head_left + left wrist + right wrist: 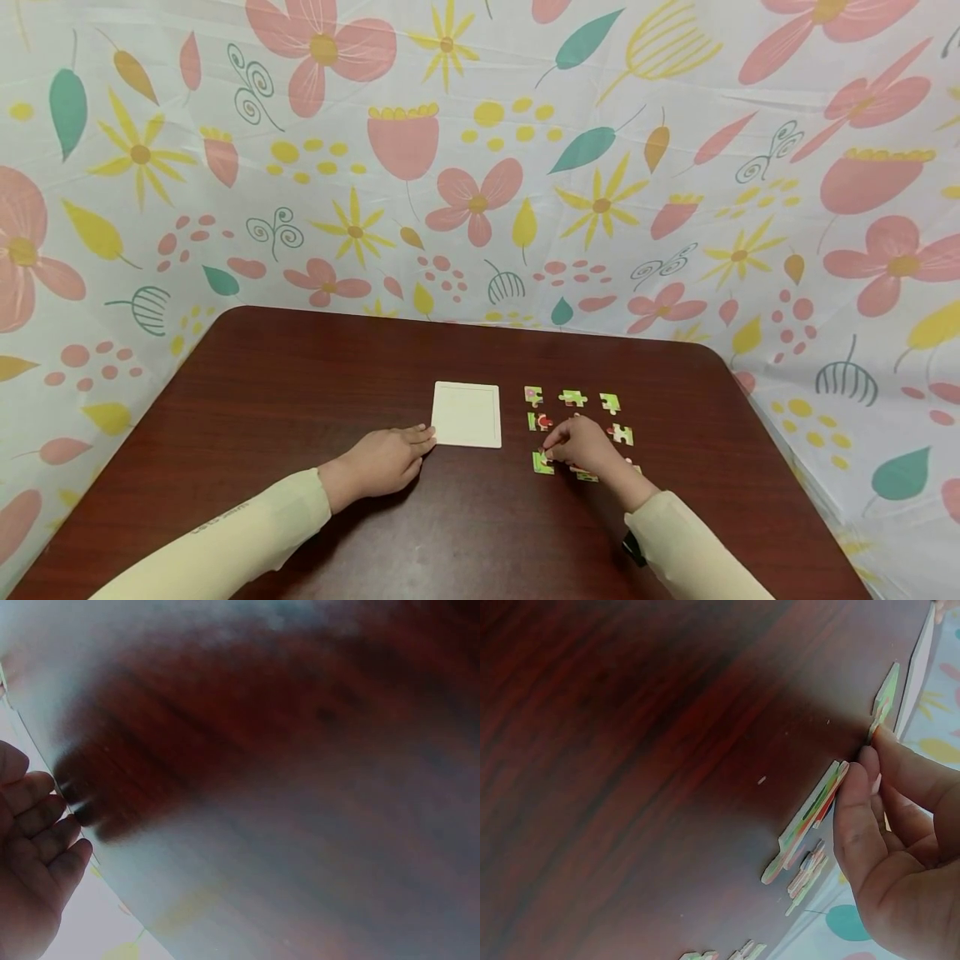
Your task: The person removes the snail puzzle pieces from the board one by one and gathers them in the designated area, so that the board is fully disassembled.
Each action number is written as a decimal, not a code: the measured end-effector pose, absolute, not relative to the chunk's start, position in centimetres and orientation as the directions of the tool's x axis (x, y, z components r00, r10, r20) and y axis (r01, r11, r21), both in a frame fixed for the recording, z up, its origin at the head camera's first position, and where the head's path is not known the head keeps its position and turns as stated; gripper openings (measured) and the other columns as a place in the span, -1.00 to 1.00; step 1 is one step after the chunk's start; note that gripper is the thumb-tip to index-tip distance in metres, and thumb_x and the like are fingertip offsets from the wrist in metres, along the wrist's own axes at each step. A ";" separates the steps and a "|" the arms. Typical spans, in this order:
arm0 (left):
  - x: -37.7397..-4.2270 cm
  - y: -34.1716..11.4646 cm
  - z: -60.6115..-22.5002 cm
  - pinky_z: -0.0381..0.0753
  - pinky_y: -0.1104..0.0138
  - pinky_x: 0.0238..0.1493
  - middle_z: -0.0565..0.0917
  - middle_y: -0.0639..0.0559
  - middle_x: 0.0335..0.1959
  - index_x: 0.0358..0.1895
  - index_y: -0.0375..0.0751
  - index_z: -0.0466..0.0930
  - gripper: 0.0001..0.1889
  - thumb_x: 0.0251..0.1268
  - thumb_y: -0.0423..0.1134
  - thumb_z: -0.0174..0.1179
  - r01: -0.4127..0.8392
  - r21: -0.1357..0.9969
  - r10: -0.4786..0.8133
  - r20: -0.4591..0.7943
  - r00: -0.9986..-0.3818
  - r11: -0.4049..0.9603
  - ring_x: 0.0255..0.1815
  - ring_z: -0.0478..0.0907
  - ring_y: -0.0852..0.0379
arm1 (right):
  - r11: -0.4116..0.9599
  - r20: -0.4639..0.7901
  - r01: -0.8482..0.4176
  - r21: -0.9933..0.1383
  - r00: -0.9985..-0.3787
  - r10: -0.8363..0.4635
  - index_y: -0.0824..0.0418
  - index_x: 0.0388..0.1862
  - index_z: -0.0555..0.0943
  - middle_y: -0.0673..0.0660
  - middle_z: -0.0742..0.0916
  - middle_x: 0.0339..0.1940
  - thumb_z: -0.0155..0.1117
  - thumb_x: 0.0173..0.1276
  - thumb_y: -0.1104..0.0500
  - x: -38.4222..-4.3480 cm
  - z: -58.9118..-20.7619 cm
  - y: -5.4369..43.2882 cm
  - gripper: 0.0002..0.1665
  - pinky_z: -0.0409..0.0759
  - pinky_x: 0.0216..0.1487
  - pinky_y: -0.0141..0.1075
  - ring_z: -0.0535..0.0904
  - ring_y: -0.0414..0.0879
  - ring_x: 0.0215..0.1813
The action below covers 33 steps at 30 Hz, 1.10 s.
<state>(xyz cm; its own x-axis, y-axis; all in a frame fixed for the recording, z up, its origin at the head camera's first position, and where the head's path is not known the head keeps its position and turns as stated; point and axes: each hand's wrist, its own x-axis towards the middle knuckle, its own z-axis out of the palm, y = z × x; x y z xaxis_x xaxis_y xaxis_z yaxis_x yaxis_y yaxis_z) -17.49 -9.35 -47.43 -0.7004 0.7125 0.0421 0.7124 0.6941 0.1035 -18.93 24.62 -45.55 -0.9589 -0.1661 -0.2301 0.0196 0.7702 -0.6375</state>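
Observation:
A square cream puzzle tray lies on the table, its inside bare. My left hand rests at the tray's lower left corner with fingers extended, fingertips touching the edge. Right of the tray, several green jigsaw pieces are laid out in rows. My right hand is over them, with thumb and fingers at the near-left puzzle piece, pinching its right side. In the right wrist view that piece is at the fingertips. The hand partly covers the middle and near-row pieces.
Other puzzle pieces include a top-left one, a top-middle one, a top-right one and one with a red figure. The dark wooden table backs onto a floral cloth.

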 end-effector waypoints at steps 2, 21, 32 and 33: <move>-17.5 -9.4 -47.4 0.64 0.14 0.30 0.62 -0.13 0.37 0.32 -0.25 0.61 -0.60 0.50 -0.27 0.07 0.708 0.103 0.709 0.034 -0.704 0.698 0.40 0.59 -0.01 | 0.762 -0.235 0.030 -0.647 -0.959 -0.161 0.30 -0.39 0.80 0.06 0.78 -0.55 0.43 0.26 0.36 -19.0 -45.6 24.6 -0.95 0.45 -0.54 -0.37 0.42 -0.23 -0.64; -17.8 -9.2 -47.2 0.62 0.09 0.32 0.66 -0.11 0.32 0.25 -0.24 0.66 -0.63 0.50 -0.27 0.08 0.683 0.169 0.684 0.067 -0.727 0.710 0.38 0.60 -0.04 | 0.774 -0.192 -0.010 -0.633 -0.967 -0.170 0.30 -0.34 0.79 0.11 0.81 -0.40 0.44 0.28 0.31 -18.5 -45.3 24.6 -0.95 0.51 -0.49 -0.33 0.51 -0.20 -0.52; -17.7 -8.9 -47.2 0.60 0.06 0.34 0.65 -0.15 0.33 0.23 -0.28 0.66 -0.65 0.53 -0.27 0.06 0.656 0.189 0.661 0.044 -0.749 0.731 0.39 0.58 -0.10 | 0.760 -0.228 0.037 -0.649 -0.962 -0.148 0.31 -0.28 0.77 0.10 0.75 -0.44 0.43 0.32 0.26 -18.5 -45.5 24.7 -0.90 0.54 -0.46 -0.32 0.54 -0.17 -0.45; -17.7 -8.8 -47.2 0.60 0.07 0.34 0.66 -0.15 0.32 0.22 -0.28 0.67 -0.65 0.53 -0.27 0.06 0.657 0.186 0.661 0.048 -0.749 0.731 0.38 0.59 -0.10 | 0.756 -0.232 0.037 -0.654 -0.960 -0.154 0.31 -0.26 0.77 0.11 0.74 -0.43 0.41 0.34 0.25 -18.5 -45.4 24.8 -0.89 0.56 -0.44 -0.30 0.55 -0.16 -0.44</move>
